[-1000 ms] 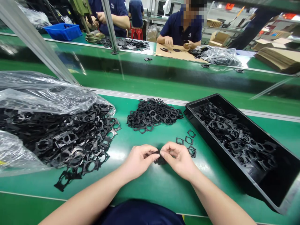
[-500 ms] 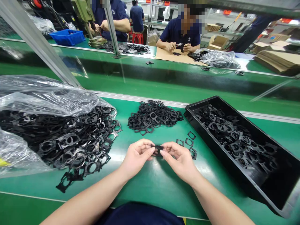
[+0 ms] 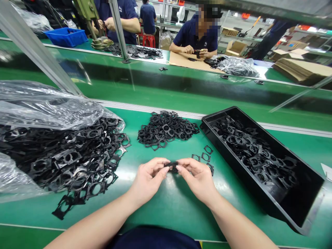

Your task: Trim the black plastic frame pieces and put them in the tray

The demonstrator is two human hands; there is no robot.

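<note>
Between my left hand (image 3: 150, 176) and my right hand (image 3: 195, 174) is a small black plastic part (image 3: 171, 166), pinched at both ends by thumbs and fingers above the green bench. Its far side and details are partly hidden by my fingers. Just beyond my hands lies a pile of thin black ring frames (image 3: 167, 128). Several loose ring frames (image 3: 205, 157) lie beside my right hand. To the left, larger black plates with round holes (image 3: 85, 166) spill from a clear plastic bag (image 3: 52, 107).
A black tray (image 3: 282, 211) holding several black parts stands at the right. A metal rail (image 3: 145, 110) runs along the bench's back edge. Beyond it, two co-workers handle parts, near a blue bin (image 3: 66, 37) and a cardboard sheet (image 3: 178, 60).
The view has shifted slightly, so the bench items appear a little further left. Both hands keep hold of the black part, which is now tilted slightly differently. A co-worker's hands have come closer together.
</note>
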